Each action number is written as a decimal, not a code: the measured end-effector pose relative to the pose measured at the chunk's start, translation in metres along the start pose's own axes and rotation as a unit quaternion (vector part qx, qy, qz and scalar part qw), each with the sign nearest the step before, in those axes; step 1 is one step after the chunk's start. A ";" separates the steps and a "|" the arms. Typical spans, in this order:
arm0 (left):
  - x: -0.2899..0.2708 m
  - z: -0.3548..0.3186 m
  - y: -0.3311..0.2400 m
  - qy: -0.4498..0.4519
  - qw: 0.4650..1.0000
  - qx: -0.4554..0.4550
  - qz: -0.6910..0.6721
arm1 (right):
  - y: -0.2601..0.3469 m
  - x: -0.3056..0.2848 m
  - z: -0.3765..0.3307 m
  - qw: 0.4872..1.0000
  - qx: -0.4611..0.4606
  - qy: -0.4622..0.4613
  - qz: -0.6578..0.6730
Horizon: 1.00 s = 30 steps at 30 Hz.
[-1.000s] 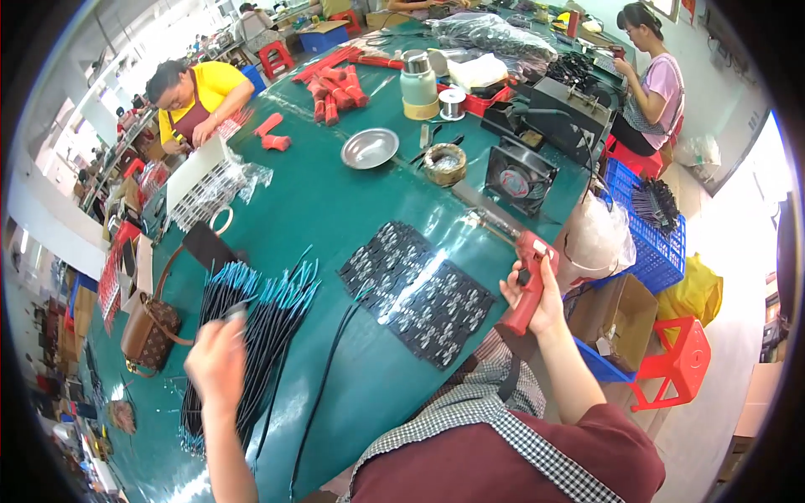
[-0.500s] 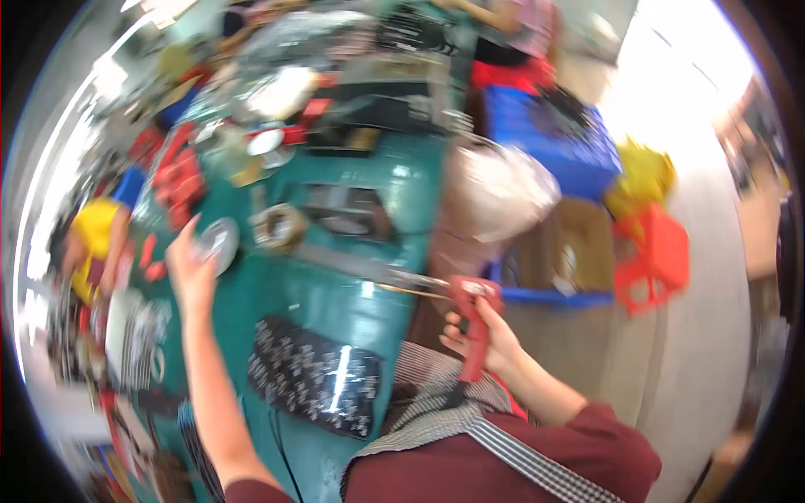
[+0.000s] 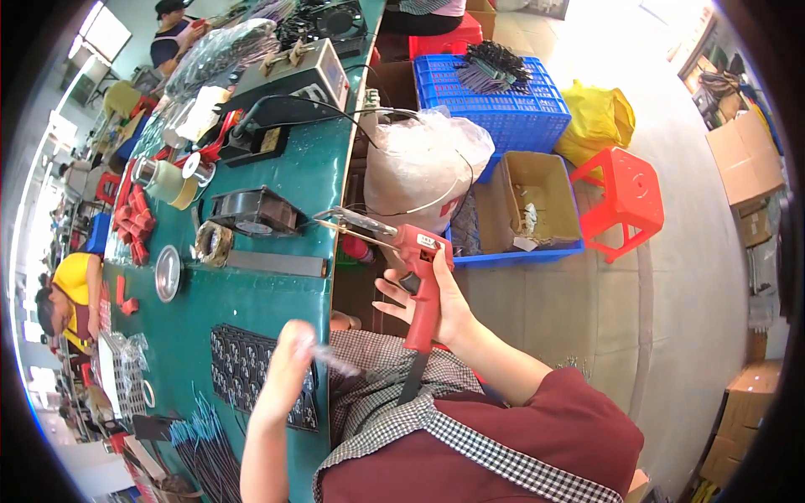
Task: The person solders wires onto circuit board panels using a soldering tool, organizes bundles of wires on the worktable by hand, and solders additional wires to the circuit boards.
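The right hand (image 3: 453, 314) grips a red gun-shaped tool (image 3: 425, 308); to its left, the left hand (image 3: 291, 348) seemingly pinches a thin pale piece (image 3: 337, 361), blurred, not yet touching the tool. Left of that hand, black parts (image 3: 236, 360) and blue-tipped cables (image 3: 205, 457) lie unheld on the green table (image 3: 205, 306).

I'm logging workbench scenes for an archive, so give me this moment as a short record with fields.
Right hand: holds the red gun, tip pointing up and left in the picture
Left hand: blurred, a pale thing at its fingers, too smeared to name
Nearest left hand: black sheet of small parts
Table: green; also bears black cables with blue ends, metal dish, fan
Right of table: blue crate, red stool, yellow bag
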<state>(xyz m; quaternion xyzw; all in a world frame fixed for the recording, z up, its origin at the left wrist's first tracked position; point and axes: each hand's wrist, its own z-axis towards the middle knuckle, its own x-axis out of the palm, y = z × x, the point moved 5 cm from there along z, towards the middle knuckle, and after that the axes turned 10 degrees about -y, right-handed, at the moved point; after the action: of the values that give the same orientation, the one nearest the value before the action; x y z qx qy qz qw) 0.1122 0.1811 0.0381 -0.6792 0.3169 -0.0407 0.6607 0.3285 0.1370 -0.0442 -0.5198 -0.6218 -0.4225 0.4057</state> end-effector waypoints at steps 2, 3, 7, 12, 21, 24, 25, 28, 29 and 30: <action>0.031 0.019 -0.003 -0.013 0.993 0.062 0.099 | -0.009 0.019 -0.003 0.996 -0.023 0.002 -0.083; 0.047 0.024 -0.020 -0.021 0.979 0.123 0.164 | -0.012 0.027 -0.004 0.986 -0.058 -0.002 -0.156; 0.084 0.016 -0.047 0.021 0.961 0.154 0.228 | -0.044 0.029 -0.006 0.962 -0.114 0.056 -0.241; 0.077 0.003 -0.036 -0.075 0.989 0.114 -0.053 | -0.052 0.041 -0.020 0.939 -0.095 0.207 -0.258; 0.058 -0.014 -0.018 -0.104 0.978 0.081 -0.160 | -0.075 0.030 -0.039 0.968 0.127 0.123 -0.179; 0.060 -0.017 -0.017 -0.084 0.983 0.098 -0.131 | -0.074 0.029 -0.042 0.972 0.140 0.112 -0.152; 0.064 -0.017 -0.016 -0.075 0.987 0.107 -0.090 | -0.074 0.029 -0.043 0.973 0.151 0.113 -0.136; 0.068 -0.018 -0.020 -0.072 0.981 0.125 -0.128 | -0.061 0.025 -0.036 0.974 0.090 0.102 -0.178; 0.068 -0.018 -0.022 -0.073 0.980 0.149 -0.112 | -0.059 0.026 -0.036 0.976 0.082 0.101 -0.175; 0.070 -0.019 -0.015 -0.061 0.983 0.142 -0.094 | -0.057 0.024 -0.036 0.976 0.072 0.066 -0.196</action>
<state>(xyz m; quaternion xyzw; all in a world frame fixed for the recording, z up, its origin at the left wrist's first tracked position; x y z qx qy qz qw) 0.1649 0.1296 0.0289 -0.6064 0.2018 -0.1058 0.7618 0.2716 0.1043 -0.0163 -0.3281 -0.7127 -0.4808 0.3914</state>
